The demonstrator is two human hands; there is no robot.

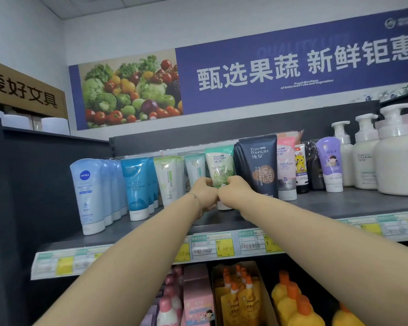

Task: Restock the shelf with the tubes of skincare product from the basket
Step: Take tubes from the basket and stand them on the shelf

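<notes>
Our left hand [204,194] and right hand [233,191] both curl round the base of the green Pure Fountain tube [220,169], upright on the shelf [339,204] just left of the navy tube [260,170].

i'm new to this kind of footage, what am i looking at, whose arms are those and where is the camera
There is no machine: a person wears one wide-angle camera on the head, so you see their own bare arms stretched out. The one picture looks forward at a shop shelf. On it stand rows of tubes, with Nivea tubes at the left, a dark tube and pump bottles at the right. Price tags line its front edge. The left hand and right hand both grip the lower part of a green tube, just left of the dark tube.
</notes>
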